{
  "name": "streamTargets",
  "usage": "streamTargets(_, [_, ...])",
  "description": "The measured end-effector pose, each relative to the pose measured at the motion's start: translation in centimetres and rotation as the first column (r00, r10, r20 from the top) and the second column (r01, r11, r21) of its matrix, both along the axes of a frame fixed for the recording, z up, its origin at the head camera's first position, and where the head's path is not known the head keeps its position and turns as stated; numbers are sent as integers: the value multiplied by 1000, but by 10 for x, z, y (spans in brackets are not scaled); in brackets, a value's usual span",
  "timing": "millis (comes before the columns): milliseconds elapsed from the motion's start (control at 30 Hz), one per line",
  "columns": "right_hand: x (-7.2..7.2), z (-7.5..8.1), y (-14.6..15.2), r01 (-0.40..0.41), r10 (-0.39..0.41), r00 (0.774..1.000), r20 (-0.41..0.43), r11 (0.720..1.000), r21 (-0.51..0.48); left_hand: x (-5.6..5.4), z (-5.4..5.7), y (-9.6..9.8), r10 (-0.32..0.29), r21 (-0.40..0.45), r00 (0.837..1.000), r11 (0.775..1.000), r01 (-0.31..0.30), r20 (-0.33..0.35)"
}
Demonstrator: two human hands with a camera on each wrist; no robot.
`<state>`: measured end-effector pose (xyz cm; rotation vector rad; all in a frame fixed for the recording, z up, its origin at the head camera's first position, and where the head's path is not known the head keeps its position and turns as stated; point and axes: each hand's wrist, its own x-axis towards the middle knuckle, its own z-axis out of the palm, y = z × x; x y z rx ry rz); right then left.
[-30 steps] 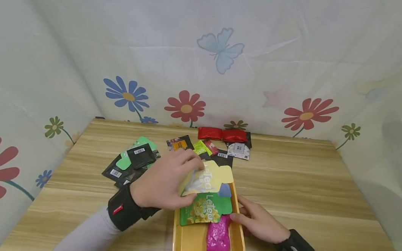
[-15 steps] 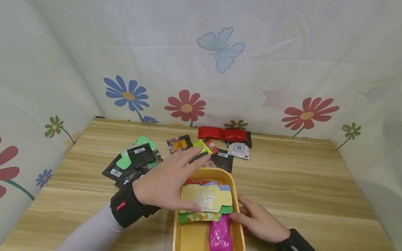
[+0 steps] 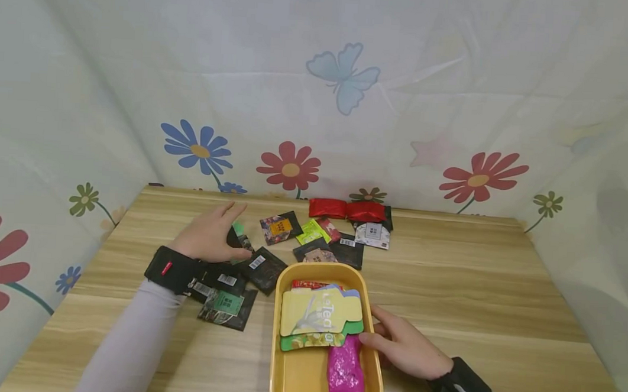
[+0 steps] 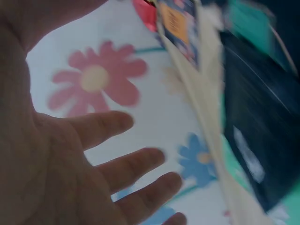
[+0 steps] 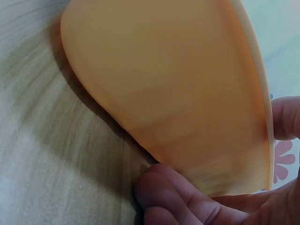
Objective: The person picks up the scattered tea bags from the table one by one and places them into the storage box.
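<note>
My left hand (image 3: 209, 235) hovers over a pile of black sachets (image 3: 264, 270) at the left of the table. Its fingers are spread and nothing shows between them in the left wrist view, where a black sachet (image 4: 258, 117) appears blurred beside the palm. My right hand (image 3: 404, 346) grips the right side of a yellow tray (image 3: 279, 372), thumb at the rim and fingers low against the outer wall (image 5: 164, 84). Inside the tray, a pale yellow packet (image 3: 299, 313) lies on a green packet (image 3: 295, 342), next to a shiny pink packet (image 3: 345, 372).
Two red packets (image 3: 328, 208) lie at the table's back edge, with a white-grey sachet (image 3: 374, 234) in front. A sachet with an orange label (image 3: 280, 228) and a lime-green one (image 3: 313, 232) lie behind the tray. Bare wood table (image 3: 474, 287) extends to the right.
My left hand has let go of the pale yellow packet, which now lies flat in the tray, and has moved left to the black sachets. The right hand stays at the tray.
</note>
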<state>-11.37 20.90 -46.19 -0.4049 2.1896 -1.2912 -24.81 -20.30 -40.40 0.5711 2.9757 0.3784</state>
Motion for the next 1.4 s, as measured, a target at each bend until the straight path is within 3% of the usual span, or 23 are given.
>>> streamTargets(167, [0, 1, 1, -2, 2, 1000, -1, 1000, -2, -9, -9, -16, 60, -60, 996, 997, -55, 71])
streamTargets(500, [1, 3, 0, 1, -1, 1000, -2, 1000, 11, -10, -11, -24, 121, -94, 983, 990, -109, 136])
streamTargets(833, [-1, -1, 1, 2, -2, 1000, 19, 1000, -10, -14, -17, -28, 133, -84, 988, 988, -127, 74])
streamTargets(1000, [0, 0, 1, 5, -5, 1000, 23, 1000, -8, -12, -11, -22, 114, -62, 993, 992, -111, 31])
streamTargets(1100, [0, 0, 1, 5, -5, 1000, 26, 1000, -9, -3, 1, -8, 56, -49, 998, 997, -57, -15])
streamTargets(1233, [-1, 0, 1, 8, -7, 999, 34, 1000, -12, 21, 23, 19, -57, -25, 995, 998, 55, -76])
streamTargets(1400, [-1, 0, 1, 9, -8, 999, 36, 1000, -15, 59, 40, 53, -226, -5, 960, 974, 228, -166])
